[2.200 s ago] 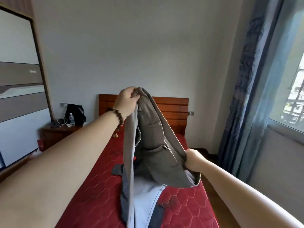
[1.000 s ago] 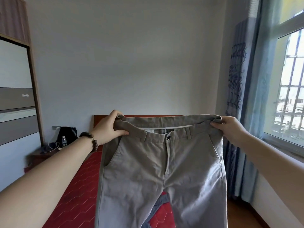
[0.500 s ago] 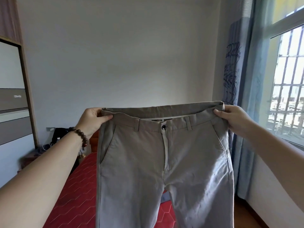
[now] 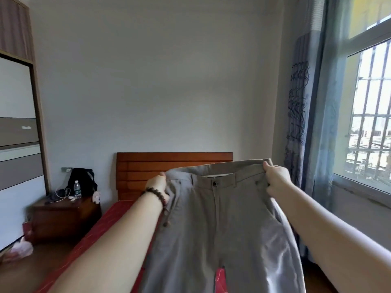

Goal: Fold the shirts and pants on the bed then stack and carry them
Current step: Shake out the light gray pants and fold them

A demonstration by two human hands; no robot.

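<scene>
Red bed (image 4: 101,225) below; left hand (image 4: 157,186) and right hand (image 4: 276,178) pinch the pants (image 4: 220,225) waistband at nine and three o'clock. Keep it taut, lay flat; legs probably aligned.

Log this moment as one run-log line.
step: spread pants | left hand: grips waistband | right hand: grips waistband | pants: held up over bed, unfolded
</scene>
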